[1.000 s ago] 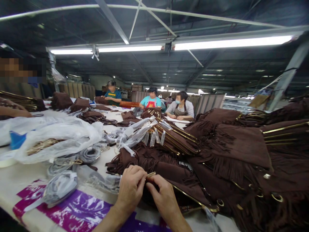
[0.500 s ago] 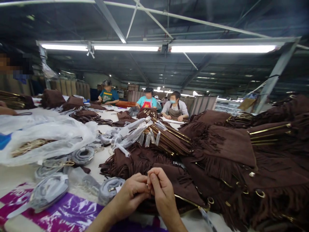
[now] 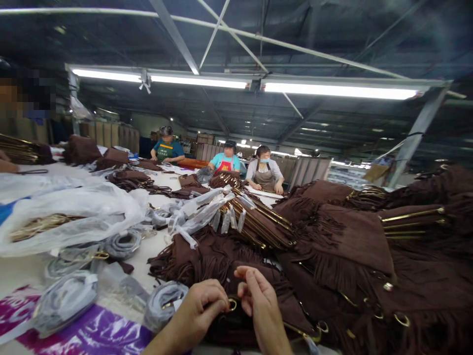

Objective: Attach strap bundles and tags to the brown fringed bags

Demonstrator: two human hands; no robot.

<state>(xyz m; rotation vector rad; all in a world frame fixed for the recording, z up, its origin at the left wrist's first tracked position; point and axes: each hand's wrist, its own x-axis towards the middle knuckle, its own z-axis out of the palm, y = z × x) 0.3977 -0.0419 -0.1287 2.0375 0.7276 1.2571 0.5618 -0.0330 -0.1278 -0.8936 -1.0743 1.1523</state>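
Observation:
My left hand (image 3: 202, 309) is closed, its thumb and fingers pinching at a small gold ring (image 3: 232, 305) on a dark brown suede bag. The bag's lower part is partly hidden behind my hands. My right hand (image 3: 260, 301) is raised just right of the ring and apart from it. Its fingers are loosely bent and spread, with nothing visible between them. Directly beyond both hands lies brown fringed suede (image 3: 199, 256). A coiled strap in grey wrapping (image 3: 162, 306) rests against the left side of my left hand.
Brown fringed bags (image 3: 354, 236) with gold trim pile up on the right. Wrapped coiled straps (image 3: 68, 298) and a white plastic bag (image 3: 111, 224) lie on the left, by a purple printed plastic sheet (image 3: 107, 328). Several co-workers (image 3: 226, 160) sit across the table.
My hands were together at the fingertips and have come apart. The right hand has moved slightly right and loosened; the left has lowered, and the gold ring now shows at its fingertips.

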